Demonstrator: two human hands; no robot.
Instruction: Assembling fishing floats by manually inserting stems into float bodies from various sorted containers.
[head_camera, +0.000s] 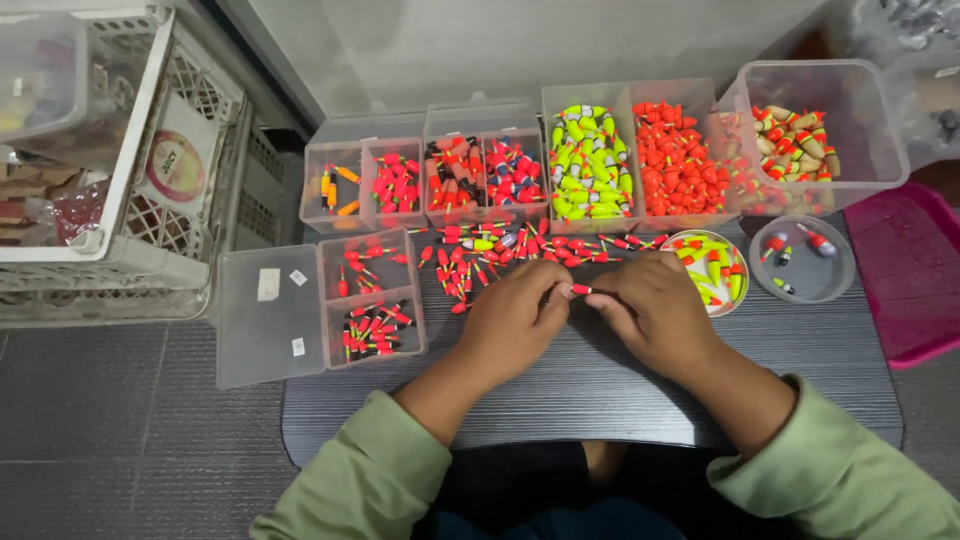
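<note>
My left hand (512, 322) and my right hand (652, 308) meet over a dark grey tabletop (600, 390). Between their fingertips they pinch one small red and white fishing float (580, 290). Just beyond the hands lies a loose scatter of several red, white and yellow floats (500, 252). A small round bowl (724, 250) with yellow-green and red floats sits right beside my right hand. Both forearms wear pale green sleeves.
Clear plastic boxes line the far edge: yellow-green floats (590, 165), red floats (678, 160), mixed ones (485, 175), a tub of tan floats (800, 145). An open two-part case (370, 300) sits left, a round lid (808, 262) right. A white crate (110, 160) stands far left, a pink tray (910, 280) right.
</note>
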